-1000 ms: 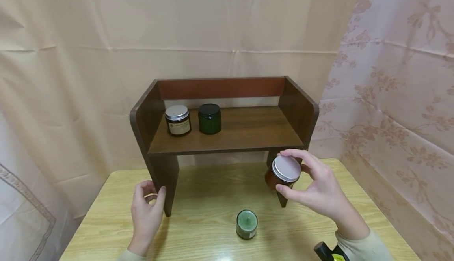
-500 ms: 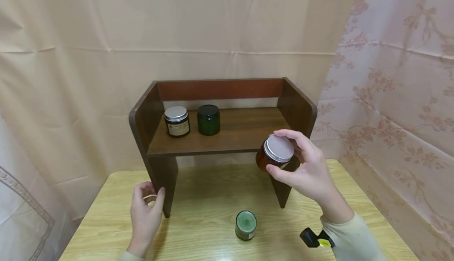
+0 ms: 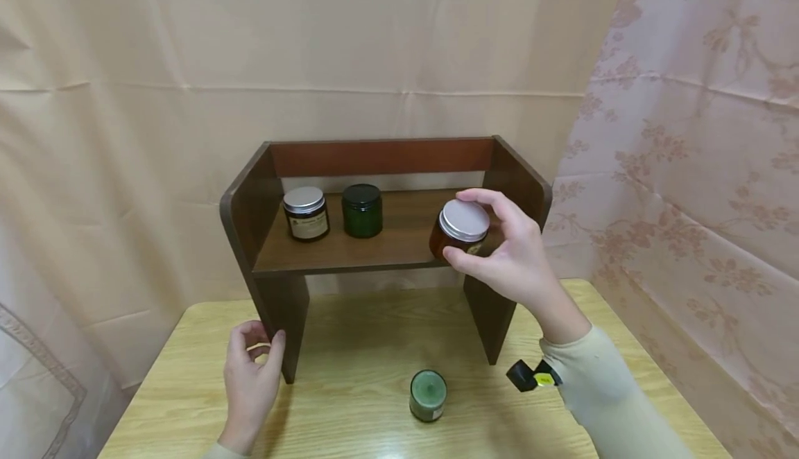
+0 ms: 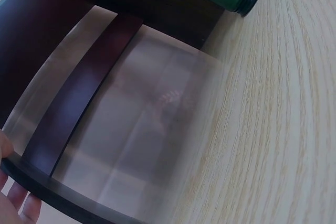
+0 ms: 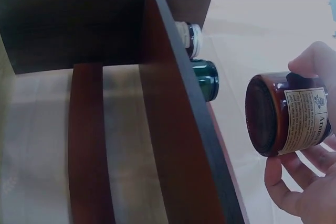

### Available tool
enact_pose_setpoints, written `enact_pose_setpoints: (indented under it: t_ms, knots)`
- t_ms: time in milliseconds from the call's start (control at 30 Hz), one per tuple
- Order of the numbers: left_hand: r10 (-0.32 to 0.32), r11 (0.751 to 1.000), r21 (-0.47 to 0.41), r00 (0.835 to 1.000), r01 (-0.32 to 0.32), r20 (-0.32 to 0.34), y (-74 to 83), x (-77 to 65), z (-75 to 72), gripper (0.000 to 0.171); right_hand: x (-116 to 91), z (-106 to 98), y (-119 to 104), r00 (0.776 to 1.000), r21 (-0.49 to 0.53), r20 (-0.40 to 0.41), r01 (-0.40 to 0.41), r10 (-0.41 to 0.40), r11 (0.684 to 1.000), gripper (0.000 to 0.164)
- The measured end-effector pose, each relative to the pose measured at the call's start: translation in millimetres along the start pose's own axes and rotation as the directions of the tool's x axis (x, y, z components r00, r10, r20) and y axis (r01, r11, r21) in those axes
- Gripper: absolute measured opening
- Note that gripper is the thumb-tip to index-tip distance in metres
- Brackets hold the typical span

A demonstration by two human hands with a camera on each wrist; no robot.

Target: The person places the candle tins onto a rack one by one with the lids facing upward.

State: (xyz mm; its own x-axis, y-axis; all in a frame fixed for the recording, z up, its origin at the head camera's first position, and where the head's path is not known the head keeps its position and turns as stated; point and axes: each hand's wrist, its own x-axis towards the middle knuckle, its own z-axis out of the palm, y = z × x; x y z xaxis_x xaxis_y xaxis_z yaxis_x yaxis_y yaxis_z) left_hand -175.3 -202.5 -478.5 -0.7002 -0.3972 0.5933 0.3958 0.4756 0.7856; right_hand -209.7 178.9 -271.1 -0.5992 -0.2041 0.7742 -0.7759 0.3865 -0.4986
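My right hand (image 3: 508, 254) grips an amber jar (image 3: 444, 237) with a silver lid, held tilted at the front of the shelf board on its right half. In the right wrist view the jar (image 5: 262, 114) shows a printed cream label and its dark base, apart from the board. My left hand (image 3: 252, 376) pinches the front edge of the dark wooden shelf's left side panel (image 3: 284, 331), thumb inside and fingers outside. Left on the board (image 3: 399, 244) stand a dark jar with a silver lid (image 3: 306, 215) and a dark green jar (image 3: 362, 213).
A small green candle in a glass (image 3: 428, 396) stands on the wooden table (image 3: 349, 417) before the shelf. The shelf's right side panel (image 3: 521, 182) rises beside my right hand. Curtains (image 3: 399, 43) hang behind and at the right.
My right hand has lifted the amber jar up and to the left, from below the board's level to its front. The left hand has stayed on the side panel.
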Motion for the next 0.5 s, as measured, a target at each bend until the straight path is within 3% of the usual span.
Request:
enact_pose_setpoints:
  t_ms: [500]
  knots:
    - [-0.002, 1.0, -0.001, 1.0, 0.002, 0.0, 0.4, 0.5, -0.4, 0.031, 41.4, 17.8, 14.3, 0.988, -0.076, 0.131, -0.072, 0.081, 0.994, 0.068]
